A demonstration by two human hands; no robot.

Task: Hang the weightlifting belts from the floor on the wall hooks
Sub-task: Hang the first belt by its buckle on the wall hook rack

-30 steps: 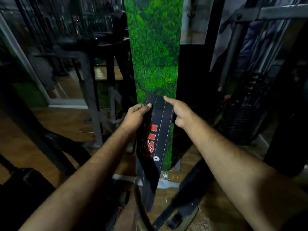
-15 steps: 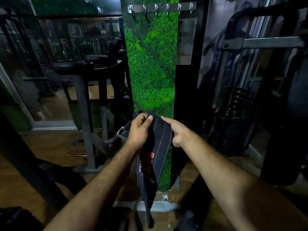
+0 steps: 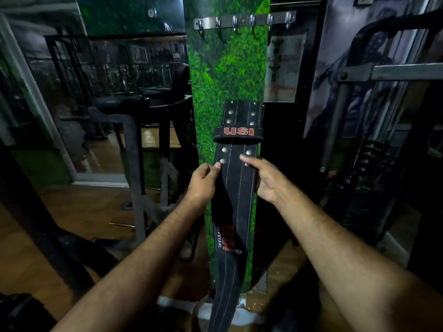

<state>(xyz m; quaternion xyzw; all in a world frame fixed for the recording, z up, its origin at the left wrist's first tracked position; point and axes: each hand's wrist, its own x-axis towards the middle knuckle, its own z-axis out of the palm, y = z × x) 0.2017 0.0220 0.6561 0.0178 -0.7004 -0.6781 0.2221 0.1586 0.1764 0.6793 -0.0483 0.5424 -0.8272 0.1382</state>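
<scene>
Belt being raised toward the hooks

Both hands, left hand [image 3: 203,180] and right hand [image 3: 266,180], are pinching the upright belt [image 3: 236,188] with closed fingers; hook rail [image 3: 243,21] is sitting well above.

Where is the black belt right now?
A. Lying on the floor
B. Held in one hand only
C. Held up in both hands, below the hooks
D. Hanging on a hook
C: the left hand and right hand grip the belt by its edges, well below the hook rail.
</scene>
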